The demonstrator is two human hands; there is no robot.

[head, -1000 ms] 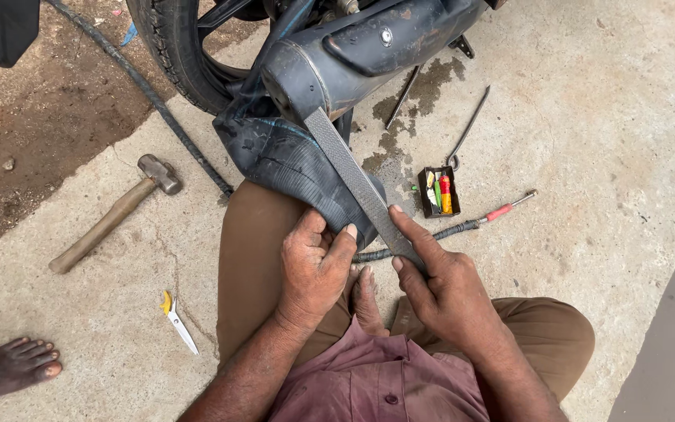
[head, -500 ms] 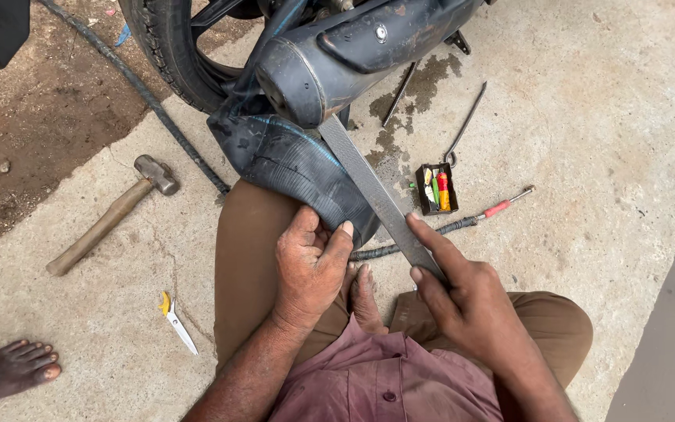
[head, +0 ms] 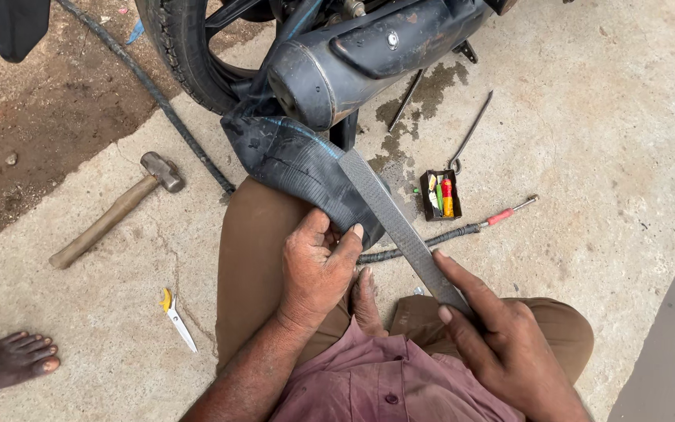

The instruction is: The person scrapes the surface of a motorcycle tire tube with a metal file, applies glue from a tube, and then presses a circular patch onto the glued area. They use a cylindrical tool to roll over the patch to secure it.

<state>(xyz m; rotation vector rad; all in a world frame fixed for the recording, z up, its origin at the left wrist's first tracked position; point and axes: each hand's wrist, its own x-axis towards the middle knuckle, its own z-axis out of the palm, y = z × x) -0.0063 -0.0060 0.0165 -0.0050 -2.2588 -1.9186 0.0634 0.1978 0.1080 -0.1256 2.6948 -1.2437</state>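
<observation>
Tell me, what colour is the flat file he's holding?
Grey. The file is dull grey metal, seen best in the head view, the only view.

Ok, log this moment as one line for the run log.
left hand: pins inner tube on knee | right hand: holds flat file across tube | hammer on concrete, untouched

Roadside repair spot, motorcycle wheel (head: pixel 189 55), hammer (head: pixel 111 215), concrete ground (head: pixel 587 117)

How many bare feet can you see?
2. One bare foot rests on the concrete at the bottom left edge. Another foot peeks out between the person's knees, beside the left hand. Others may be hidden.
</observation>
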